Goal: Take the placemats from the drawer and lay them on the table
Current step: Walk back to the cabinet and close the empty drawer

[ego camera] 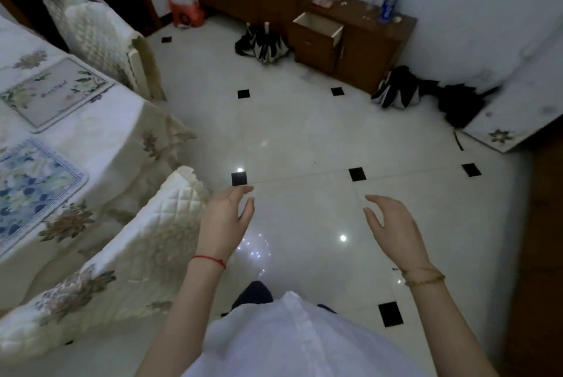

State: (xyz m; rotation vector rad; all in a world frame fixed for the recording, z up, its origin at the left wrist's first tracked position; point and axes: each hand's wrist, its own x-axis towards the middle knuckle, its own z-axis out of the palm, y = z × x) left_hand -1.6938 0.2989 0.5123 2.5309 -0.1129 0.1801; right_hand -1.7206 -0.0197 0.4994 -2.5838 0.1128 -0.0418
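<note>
- While both hands hang free over the tiled floor (304, 132), the left hand (227, 221) is relaxed with fingers loosely spread and grips nothing, and the right hand (391, 224) is likewise slack, fingers gently curved, with nothing in it
- Two placemats already lie on the table (100, 139) at the left: the grey floral placemat (54, 93) farther off and the blue floral placemat (33, 187) nearer, both flat on the cloth and apart from each other
- The drawer (320, 29) stands pulled open at the far side of the room, in the small wooden cabinet (359, 50); from here its inside looks pale and bare, though I cannot tell whether any mat remains in it
- Judged from that, the task is either nearly done or calls for one more trip across the room
- Risk on the way: dark bags (263, 44) slump on the floor just left of the cabinet and more dark bundles (399, 90) to its right, so feet could catch on them
- The water bottle (390, 1) on the cabinet top could be knocked over by a careless reach
- The open drawer juts out and could be bumped
- The near quilted chair (146, 239) sits close beside the left arm, which could snag on it
</note>
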